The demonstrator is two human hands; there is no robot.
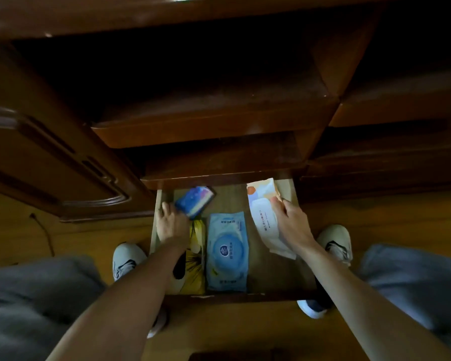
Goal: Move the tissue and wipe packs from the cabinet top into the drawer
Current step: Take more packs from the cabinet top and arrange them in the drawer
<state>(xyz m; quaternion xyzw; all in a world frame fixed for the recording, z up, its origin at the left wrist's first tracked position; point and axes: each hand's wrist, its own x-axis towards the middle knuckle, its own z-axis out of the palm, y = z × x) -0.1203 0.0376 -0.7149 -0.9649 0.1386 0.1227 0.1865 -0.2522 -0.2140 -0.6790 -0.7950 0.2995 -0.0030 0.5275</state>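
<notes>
The bottom drawer (303, 277) is pulled out below me. A light blue wipe pack (227, 252) lies flat in its middle, and a yellow pack (197, 259) lies along its left, partly under my left forearm. My left hand (171, 224) grips a small dark blue tissue pack (194, 201) tilted over the drawer's back left corner. My right hand (292, 224) holds a white and orange wipe pack (262, 213) over the drawer's right side, its lower end near the drawer floor.
Two upper drawers (211, 134) stick out above the back of the open one. A dark cabinet door (50, 162) stands at the left. My feet in pale shoes (126, 259) flank the drawer on the wooden floor. A cord (46, 234) lies at the left.
</notes>
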